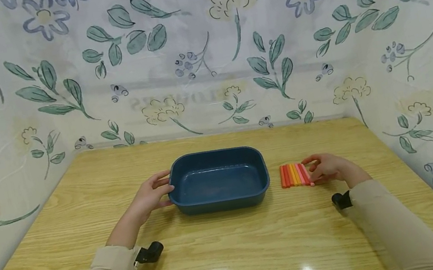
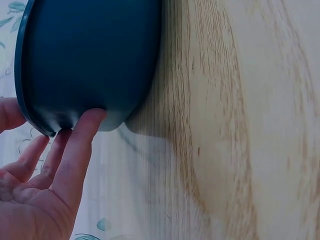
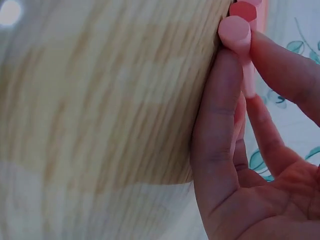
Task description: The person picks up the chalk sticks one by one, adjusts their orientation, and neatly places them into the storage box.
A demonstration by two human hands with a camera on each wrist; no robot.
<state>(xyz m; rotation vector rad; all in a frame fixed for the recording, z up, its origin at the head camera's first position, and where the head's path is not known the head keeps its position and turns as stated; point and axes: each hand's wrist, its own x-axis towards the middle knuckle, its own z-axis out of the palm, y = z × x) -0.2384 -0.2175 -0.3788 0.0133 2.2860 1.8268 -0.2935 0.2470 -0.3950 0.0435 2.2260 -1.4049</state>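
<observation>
A deep blue rectangular tub with rounded corners stands on the table, its inside bare. At its left end my left hand holds the wall; one digit laps over the rim while spread fingers touch the outside. To the right of the tub lies a row of slim sticks in red, orange, yellow and pink, side by side. My right hand is at the row's right end. Between its thumb and a finger it pinches a pink stick with a flat, many-sided end, beside a red stick.
The wood-grain table carries the tub and sticks. A flowered cloth hangs behind it and along both sides. Black wrist cameras stick out below the left cuff and right cuff.
</observation>
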